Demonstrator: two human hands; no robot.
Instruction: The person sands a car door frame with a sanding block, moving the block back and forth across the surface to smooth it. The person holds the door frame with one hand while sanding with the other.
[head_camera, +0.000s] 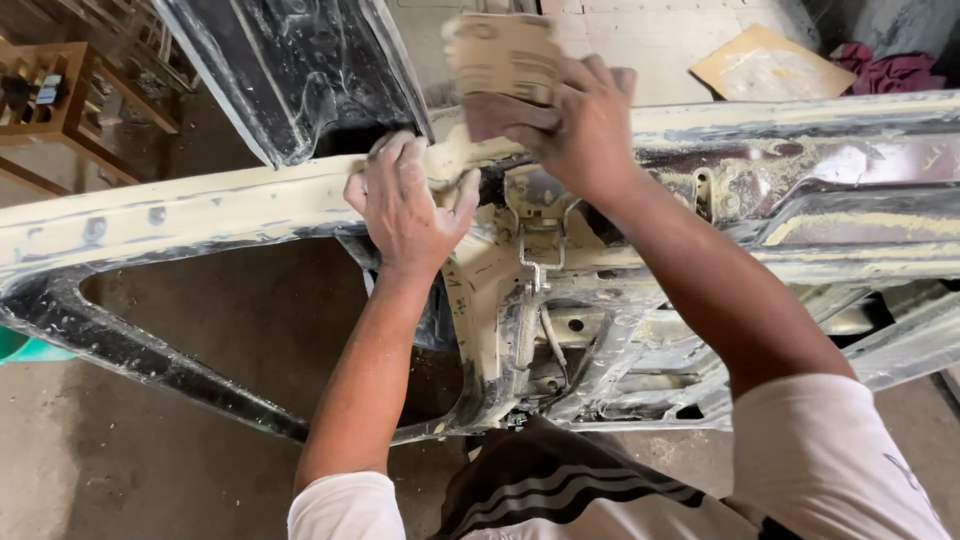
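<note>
A stripped car door (200, 215), coated in pale filler and worn dark paint, lies across the view with its window opening at the left. My left hand (405, 205) rests flat on the door's upper edge, fingers spread, holding nothing. My right hand (580, 125) grips a folded brown sheet of sandpaper (500, 60) and presses it against the same edge just right of my left hand. Below my hands, the latch hardware (540, 260) and inner frame of the door are exposed.
A dark car body panel (290, 70) rises behind the door at top centre. A wooden shelf unit (60, 100) stands at the top left. A cardboard piece (765, 65) and maroon cloth (890, 70) lie on the concrete floor at the top right.
</note>
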